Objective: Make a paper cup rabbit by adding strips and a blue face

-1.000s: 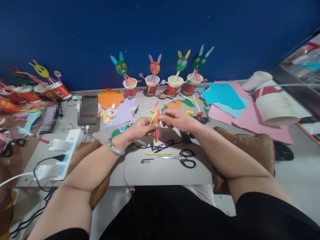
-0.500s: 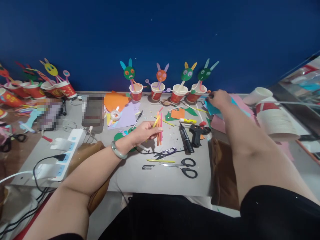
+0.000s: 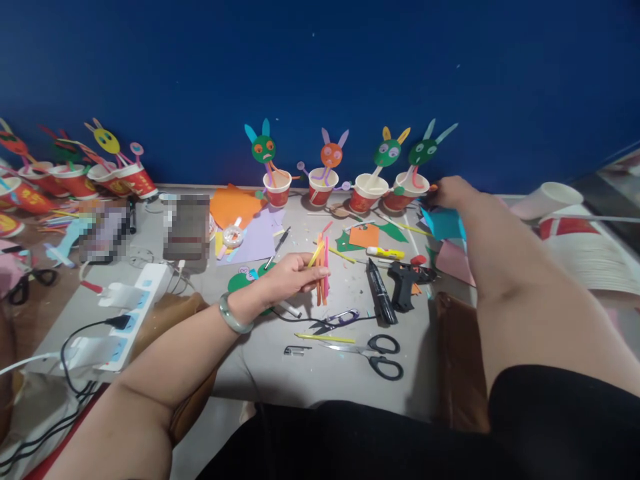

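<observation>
My left hand [image 3: 295,275], with a jade bangle on the wrist, pinches a small bundle of coloured strips [image 3: 321,283], yellow, orange and pink. My right hand [image 3: 453,192] reaches to the back right, beside the rightmost red paper cup [image 3: 407,195] and over blue paper [image 3: 444,224]; its fingertips are partly hidden and what they touch cannot be made out. Paper rabbit-eared figures stand in red and white cups along the wall, among them a green-headed one [image 3: 263,149] and an orange-headed one [image 3: 331,155].
Two pairs of scissors [image 3: 384,357] [image 3: 336,321], a black marker [image 3: 381,293] and a black glue gun [image 3: 401,287] lie mid-table. A white power strip [image 3: 137,313] and a phone [image 3: 186,227] are at left, stacked cups [image 3: 590,257] at right.
The view has shifted slightly, so the table items appear a little lower and farther apart. My left hand still holds the strips; my right hand remains at the back right near the cup.
</observation>
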`<action>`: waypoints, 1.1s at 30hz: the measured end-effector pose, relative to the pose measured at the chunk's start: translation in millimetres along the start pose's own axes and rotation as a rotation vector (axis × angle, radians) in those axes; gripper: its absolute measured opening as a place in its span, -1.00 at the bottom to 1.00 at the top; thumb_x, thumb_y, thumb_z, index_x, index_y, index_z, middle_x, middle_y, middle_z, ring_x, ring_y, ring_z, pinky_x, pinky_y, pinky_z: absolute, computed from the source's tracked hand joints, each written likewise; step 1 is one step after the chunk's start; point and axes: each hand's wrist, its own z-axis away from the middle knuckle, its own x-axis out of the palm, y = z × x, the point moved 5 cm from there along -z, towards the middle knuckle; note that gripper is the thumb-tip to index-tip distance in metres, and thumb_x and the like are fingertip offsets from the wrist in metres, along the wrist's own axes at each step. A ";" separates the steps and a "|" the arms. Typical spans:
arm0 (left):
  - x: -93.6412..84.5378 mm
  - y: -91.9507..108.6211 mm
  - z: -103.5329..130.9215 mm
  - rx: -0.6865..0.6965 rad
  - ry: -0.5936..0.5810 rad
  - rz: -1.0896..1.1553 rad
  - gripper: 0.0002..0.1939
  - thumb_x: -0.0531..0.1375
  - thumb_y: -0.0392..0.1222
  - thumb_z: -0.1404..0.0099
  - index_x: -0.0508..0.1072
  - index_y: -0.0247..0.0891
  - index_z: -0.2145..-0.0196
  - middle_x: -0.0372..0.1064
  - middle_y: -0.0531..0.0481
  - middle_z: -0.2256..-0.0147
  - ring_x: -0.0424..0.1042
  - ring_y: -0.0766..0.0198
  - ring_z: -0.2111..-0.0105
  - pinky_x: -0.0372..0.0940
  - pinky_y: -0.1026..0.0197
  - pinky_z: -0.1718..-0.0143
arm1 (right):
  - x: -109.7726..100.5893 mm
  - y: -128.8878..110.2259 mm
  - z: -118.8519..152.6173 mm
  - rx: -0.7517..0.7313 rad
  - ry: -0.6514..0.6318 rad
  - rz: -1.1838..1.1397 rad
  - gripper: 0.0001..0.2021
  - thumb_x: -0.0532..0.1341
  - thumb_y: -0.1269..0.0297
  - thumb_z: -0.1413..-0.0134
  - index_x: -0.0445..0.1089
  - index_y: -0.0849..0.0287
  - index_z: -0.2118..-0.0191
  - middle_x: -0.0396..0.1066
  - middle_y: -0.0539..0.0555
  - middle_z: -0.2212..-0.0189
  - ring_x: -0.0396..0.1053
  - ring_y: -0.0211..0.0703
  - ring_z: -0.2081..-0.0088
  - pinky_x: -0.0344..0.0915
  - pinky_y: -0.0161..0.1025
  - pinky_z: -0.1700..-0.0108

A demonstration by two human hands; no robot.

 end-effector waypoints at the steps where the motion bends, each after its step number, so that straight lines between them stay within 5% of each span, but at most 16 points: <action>1: -0.3 0.1 0.2 -0.001 0.003 -0.004 -0.40 0.37 0.36 -0.20 0.27 -0.21 0.48 0.14 0.22 0.64 0.00 0.50 0.61 -0.10 0.27 0.50 | 0.6 3.1 2.1 0.034 -0.040 0.020 -0.69 0.47 0.28 -0.23 0.58 0.40 0.02 0.57 0.39 0.04 0.51 -0.04 0.12 0.38 -0.11 0.10; 3: -0.8 0.0 0.3 -0.002 0.010 -0.013 -0.41 0.38 0.34 -0.20 0.28 -0.22 0.48 0.14 0.21 0.63 0.00 0.50 0.61 -0.11 0.27 0.50 | -1.3 10.2 9.4 0.114 -0.093 0.054 -0.78 0.48 0.39 -0.18 0.60 0.47 0.14 0.59 0.47 0.14 0.36 -0.19 0.29 0.18 -0.12 0.21; 6: -0.6 -0.9 -0.8 0.002 0.013 -0.015 -0.40 0.38 0.36 -0.18 0.29 -0.22 0.47 0.13 0.22 0.64 0.01 0.50 0.61 -0.12 0.27 0.50 | -13.7 19.3 24.6 0.185 -0.044 0.058 -0.77 0.39 0.43 -0.27 0.60 0.45 0.02 0.57 0.53 0.03 0.17 -0.28 0.37 0.08 -0.10 0.22; 13: -3.2 -1.8 -4.7 0.064 0.028 -0.007 -0.38 0.39 0.38 -0.15 0.33 -0.24 0.48 0.16 0.20 0.64 0.05 0.50 0.61 -0.08 0.28 0.49 | -61.0 34.9 63.3 0.367 0.351 -0.060 -0.61 0.15 0.39 -0.48 0.40 0.61 -0.24 0.50 0.64 -0.08 0.45 -0.11 0.01 0.19 -0.11 0.05; 16: -4.0 0.3 -4.9 0.066 0.041 0.021 -0.43 0.43 0.29 -0.17 0.33 -0.25 0.49 0.15 0.21 0.65 0.06 0.50 0.62 -0.08 0.29 0.51 | -83.5 27.6 80.3 0.496 0.629 -0.426 -0.57 0.12 0.58 -0.39 0.26 0.63 -0.30 0.50 0.68 -0.06 0.52 -0.22 0.15 0.24 -0.17 0.19; 19: -5.5 1.1 -4.9 0.050 0.087 0.041 -0.57 0.40 0.04 -0.30 0.34 -0.27 0.50 0.16 0.21 0.67 0.08 0.51 0.64 -0.07 0.31 0.52 | -89.6 -4.5 102.5 0.481 0.732 -1.048 -0.58 0.10 0.77 -0.24 0.35 0.33 -0.13 0.61 0.35 0.13 0.39 -0.40 0.45 0.25 -0.21 0.29; 22: -8.5 -0.2 -6.0 0.067 0.136 0.045 -0.66 0.32 -0.20 -0.41 0.36 -0.30 0.50 0.19 0.20 0.67 0.11 0.53 0.65 -0.04 0.34 0.53 | -77.9 -65.1 132.9 0.351 0.485 -1.401 -0.69 0.13 0.76 -0.23 0.36 0.15 0.26 0.48 0.00 0.47 0.30 -0.41 0.55 0.24 -0.25 0.33; 27: -11.5 0.3 -8.4 0.144 0.135 0.097 -0.66 0.28 -0.27 -0.46 0.37 -0.31 0.49 0.19 0.21 0.67 0.11 0.54 0.65 0.00 0.35 0.52 | -34.8 -163.1 191.5 0.121 0.048 -1.548 -0.86 0.38 0.48 -0.19 0.43 0.15 0.28 0.52 -0.01 0.44 0.37 -0.36 0.51 0.31 -0.30 0.37; 30: -13.9 2.8 -7.7 0.142 0.181 0.154 -0.66 0.25 -0.34 -0.48 0.35 -0.30 0.48 0.19 0.21 0.66 0.11 0.54 0.65 0.00 0.35 0.53 | -11.1 -199.5 209.8 0.023 -0.104 -1.558 -0.62 0.61 0.22 0.08 0.39 0.11 0.33 0.47 -0.08 0.50 0.34 -0.34 0.56 0.29 -0.31 0.48; 33: -14.4 6.0 -6.9 0.160 0.194 0.187 -0.63 0.36 -0.20 -0.43 0.35 -0.28 0.48 0.17 0.24 0.68 0.10 0.55 0.66 -0.03 0.35 0.55 | 3.6 -224.0 219.4 -0.127 -0.226 -1.539 -0.46 0.67 0.00 0.26 0.35 0.09 0.36 0.41 -0.12 0.56 0.28 -0.35 0.63 0.22 -0.33 0.58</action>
